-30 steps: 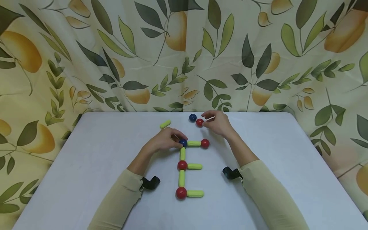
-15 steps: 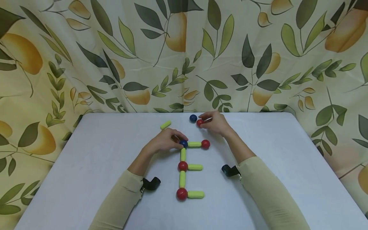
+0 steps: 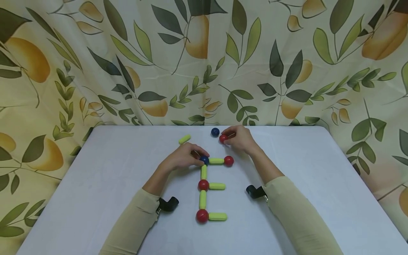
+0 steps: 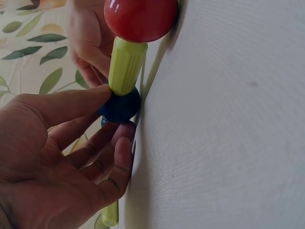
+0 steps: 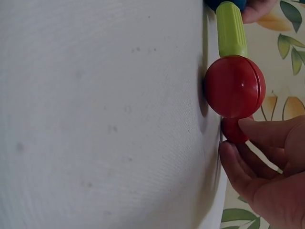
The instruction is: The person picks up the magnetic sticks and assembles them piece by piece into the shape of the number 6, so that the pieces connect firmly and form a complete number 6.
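Note:
My left hand point(image 3: 183, 156) pinches a blue ball point(image 4: 121, 106) between thumb and fingers. This ball is the far left corner of a flat, E-like figure of balls and light-green rods. From it one green rod point(image 3: 216, 161) runs right to a red ball point(image 3: 228, 161). Another rod point(image 3: 203, 173) comes toward me to a second red ball point(image 3: 203, 185). At the back of the table, my right hand point(image 3: 240, 139) pinches a loose red ball point(image 5: 233, 131), partly hidden behind the figure's red ball in the right wrist view.
A loose blue ball point(image 3: 215, 132) sits beside the gripped red one. One spare green rod point(image 3: 185, 139) lies behind my left hand. The figure's near end is a red ball point(image 3: 202, 216) with a rod point(image 3: 218, 216) to its right. A patterned curtain point(image 3: 204, 63) hangs behind the white table point(image 3: 127, 141).
My right hand has moved slightly left and its fingers have come around the loose red ball, which has shifted a little away from the blue one. The left hand stays on its ball.

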Motion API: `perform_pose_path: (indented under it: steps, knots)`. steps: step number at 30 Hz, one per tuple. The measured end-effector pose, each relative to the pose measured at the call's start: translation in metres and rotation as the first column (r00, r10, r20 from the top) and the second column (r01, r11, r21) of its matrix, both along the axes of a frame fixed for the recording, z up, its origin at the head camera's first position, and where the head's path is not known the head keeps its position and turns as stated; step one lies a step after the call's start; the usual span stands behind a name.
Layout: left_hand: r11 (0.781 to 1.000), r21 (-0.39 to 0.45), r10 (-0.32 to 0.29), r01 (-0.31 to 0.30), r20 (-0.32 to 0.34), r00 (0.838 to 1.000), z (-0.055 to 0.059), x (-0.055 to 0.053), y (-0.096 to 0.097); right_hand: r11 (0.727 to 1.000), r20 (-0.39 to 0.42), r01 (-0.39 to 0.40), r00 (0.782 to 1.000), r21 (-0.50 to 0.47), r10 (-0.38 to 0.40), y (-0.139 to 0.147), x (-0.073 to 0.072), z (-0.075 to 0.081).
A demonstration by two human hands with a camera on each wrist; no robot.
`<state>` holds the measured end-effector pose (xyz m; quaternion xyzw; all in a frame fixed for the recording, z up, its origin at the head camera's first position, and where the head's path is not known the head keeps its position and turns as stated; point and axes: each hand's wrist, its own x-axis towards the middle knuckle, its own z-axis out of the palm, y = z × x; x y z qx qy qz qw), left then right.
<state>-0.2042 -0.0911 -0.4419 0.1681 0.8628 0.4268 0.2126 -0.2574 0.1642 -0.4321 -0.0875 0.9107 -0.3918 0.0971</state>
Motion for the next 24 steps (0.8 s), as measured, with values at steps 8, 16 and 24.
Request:
perform_pose_path:
  steps: [8, 16, 24]
  knots:
    - [1.000, -0.006, 0.011, -0.011, 0.006, 1.000, -0.001, 0.001, 0.000, 1.000, 0.023, 0.005, 1.000, -0.020, -0.004, 0.000, 0.003, -0.002]
    - [1.000, -0.006, 0.020, -0.020, 0.003, 1.000, 0.001, 0.003, 0.001, 0.999, 0.035, 0.019, 0.999, -0.044, -0.018, 0.005, 0.008, 0.000]
    - [1.000, -0.004, 0.018, -0.018, -0.005, 1.000, 0.000, 0.002, 0.002, 0.998, 0.026, 0.028, 0.999, -0.063, -0.027, 0.013, 0.015, 0.001]
